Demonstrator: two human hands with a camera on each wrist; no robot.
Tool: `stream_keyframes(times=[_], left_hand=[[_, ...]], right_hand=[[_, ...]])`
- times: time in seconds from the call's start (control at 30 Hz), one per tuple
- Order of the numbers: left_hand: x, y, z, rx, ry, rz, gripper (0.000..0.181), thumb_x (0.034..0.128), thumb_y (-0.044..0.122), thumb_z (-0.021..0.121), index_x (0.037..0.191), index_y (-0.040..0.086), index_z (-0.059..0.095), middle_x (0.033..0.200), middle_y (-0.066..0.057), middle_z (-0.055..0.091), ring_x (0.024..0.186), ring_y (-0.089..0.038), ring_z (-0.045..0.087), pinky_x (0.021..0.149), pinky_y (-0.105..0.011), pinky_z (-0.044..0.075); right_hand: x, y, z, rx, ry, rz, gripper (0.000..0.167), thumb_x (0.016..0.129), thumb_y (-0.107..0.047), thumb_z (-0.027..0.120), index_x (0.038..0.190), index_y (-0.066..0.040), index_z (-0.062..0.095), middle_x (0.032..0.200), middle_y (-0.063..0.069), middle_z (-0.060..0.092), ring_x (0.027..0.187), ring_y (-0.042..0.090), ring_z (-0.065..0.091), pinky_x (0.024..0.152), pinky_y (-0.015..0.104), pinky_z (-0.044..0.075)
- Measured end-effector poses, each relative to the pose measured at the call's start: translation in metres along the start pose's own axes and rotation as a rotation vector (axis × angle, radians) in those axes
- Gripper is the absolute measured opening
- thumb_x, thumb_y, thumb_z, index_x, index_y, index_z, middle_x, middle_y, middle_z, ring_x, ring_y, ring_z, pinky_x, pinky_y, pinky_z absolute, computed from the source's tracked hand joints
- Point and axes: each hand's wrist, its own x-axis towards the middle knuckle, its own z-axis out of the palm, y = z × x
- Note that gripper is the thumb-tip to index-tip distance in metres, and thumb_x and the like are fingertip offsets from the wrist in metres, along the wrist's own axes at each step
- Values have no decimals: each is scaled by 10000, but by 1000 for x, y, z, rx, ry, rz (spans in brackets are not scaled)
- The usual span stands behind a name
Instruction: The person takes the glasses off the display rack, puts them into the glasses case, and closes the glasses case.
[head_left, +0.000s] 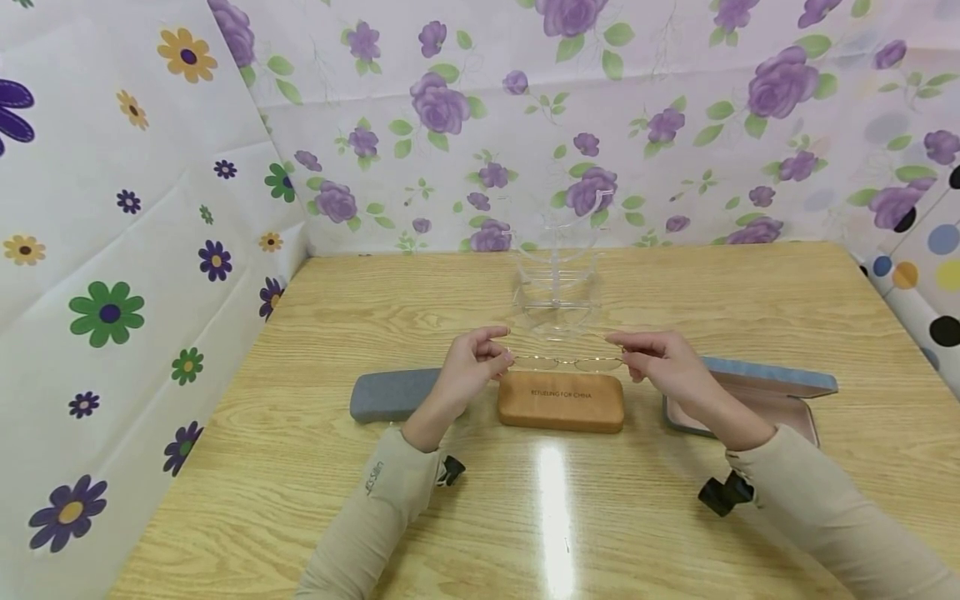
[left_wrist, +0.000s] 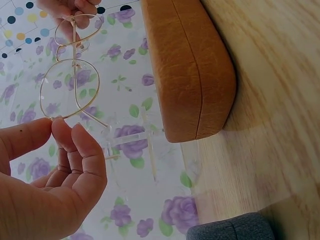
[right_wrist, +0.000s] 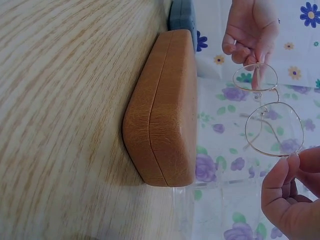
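Observation:
Thin gold-rimmed eyeglasses (left_wrist: 70, 89) hang in the air between both hands, above a closed tan glasses case (head_left: 561, 402) with dark lettering. My left hand (head_left: 471, 367) pinches one end of the frame between thumb and fingertips. At the opposite end, my right hand (head_left: 667, 367) pinches the rim the same way, as the right wrist view shows with the eyeglasses (right_wrist: 275, 129). The temples stretch away from me, toward a clear acrylic display stand (head_left: 556, 304) behind the case.
A closed grey-blue glasses case (head_left: 393, 395) lies left of the tan one, partly behind my left wrist. On the right, a blue case (head_left: 772, 377) stands open with a pale lining, under my right forearm. Flowered cloth (head_left: 450, 167) hangs behind the wooden table (head_left: 300, 500).

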Motion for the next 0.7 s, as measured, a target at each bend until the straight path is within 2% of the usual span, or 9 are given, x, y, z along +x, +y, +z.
stream_keyframes(times=[0.13,0.27,0.4,0.53,0.63,0.7], left_hand=[[-1,1,0,11,0,8,368,848,-56,585,1212,-46,534,797,-117,628,697,-291,562,683,-449,505],[-1,2,0,16,-8,15,368,854,-54,577,1219,-54,525,794,-109,626,740,-385,553,717,-524,477],[-1,2,0,23,-16,9,369,860,-50,571,1225,-50,520,810,-126,626,778,-440,538,729,-531,472],[-1,2,0,17,-18,5,370,861,-47,572,1228,-44,521,826,-148,625,762,-419,545,721,-510,482],[0,1,0,12,-19,5,371,856,-49,577,1223,-46,525,840,-176,623,710,-352,560,701,-474,496],[0,2,1,10,-17,3,368,854,-52,579,1219,-47,529,846,-189,623,689,-321,562,696,-464,499]], right_hand=[[0,0,0,-17,-11,-11,339,924,-1,452,1254,54,512,762,80,529,637,152,467,605,285,406],[1,1,0,-27,-18,-23,337,926,0,449,1252,58,511,773,89,527,635,161,462,601,296,405],[1,2,0,-32,-20,-29,329,927,-2,451,1242,57,522,822,109,544,629,160,452,588,299,394],[2,2,0,-33,-18,-30,323,925,1,449,1232,52,535,924,116,563,632,157,446,585,297,389],[2,2,-1,-35,-17,-26,322,925,1,445,1229,51,539,904,121,555,634,159,439,581,297,378],[2,2,-1,-28,-21,-25,321,926,1,442,1228,56,537,832,135,535,627,179,425,581,306,360]])
